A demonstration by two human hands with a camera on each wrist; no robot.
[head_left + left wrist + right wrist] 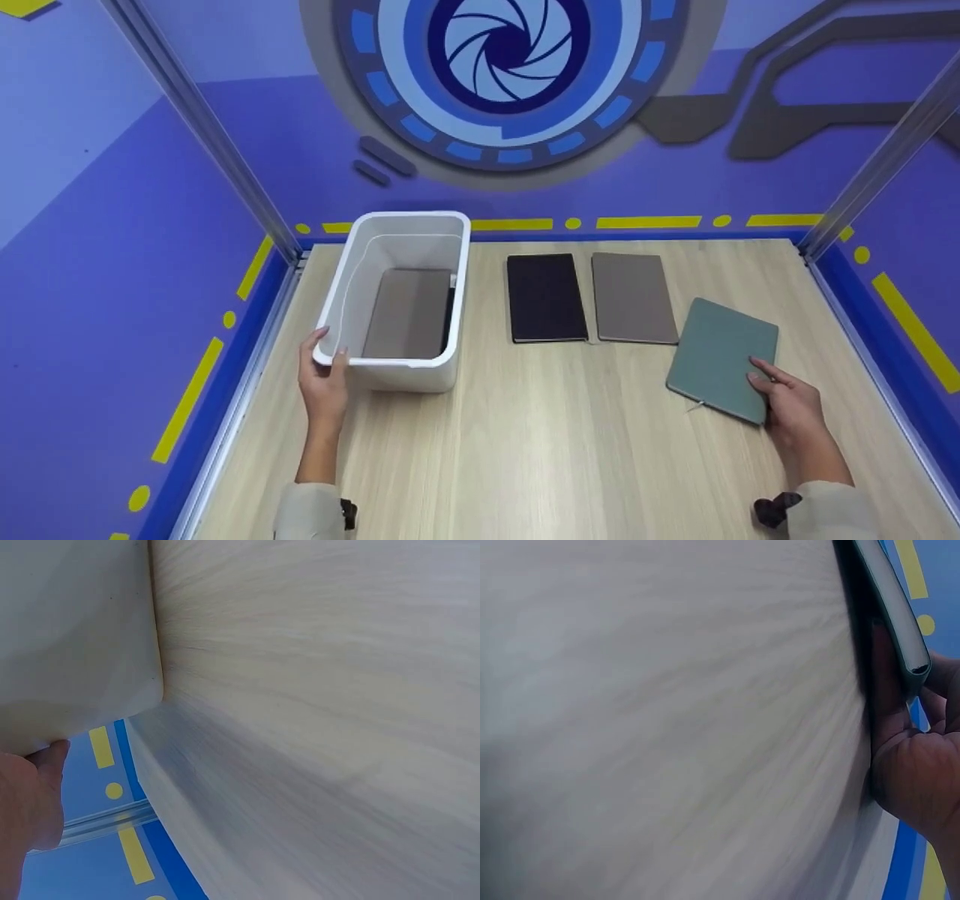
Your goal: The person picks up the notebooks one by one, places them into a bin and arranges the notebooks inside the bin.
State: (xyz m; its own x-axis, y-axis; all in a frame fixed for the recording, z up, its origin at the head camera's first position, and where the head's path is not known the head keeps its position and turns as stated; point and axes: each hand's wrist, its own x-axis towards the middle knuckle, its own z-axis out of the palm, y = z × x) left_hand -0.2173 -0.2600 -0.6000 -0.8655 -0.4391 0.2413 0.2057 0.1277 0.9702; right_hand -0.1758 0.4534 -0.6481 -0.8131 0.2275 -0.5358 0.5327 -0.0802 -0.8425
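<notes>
My left hand (322, 382) grips the near-left corner of a white plastic bin (454, 330), with the thumb and a finger over its rim. In the left wrist view, that hand (34, 799) lies against the bin's outer wall (82, 637). Inside the bin lies a taupe notebook (411, 311), with a black edge showing beside it. At the right, my right hand (796, 405) pinches a green notebook (720, 356) by its right edge. The right wrist view shows fingers on both sides of this notebook (900, 611), its page block facing the camera. A ribbon end hangs from its near edge.
A black notebook (547, 298) and another taupe notebook (634, 298) lie side by side on the wooden table (540, 450), between the bin and the green notebook. Purple-blue panels (247, 150) with metal corner posts (217, 135) enclose the table at the back and sides.
</notes>
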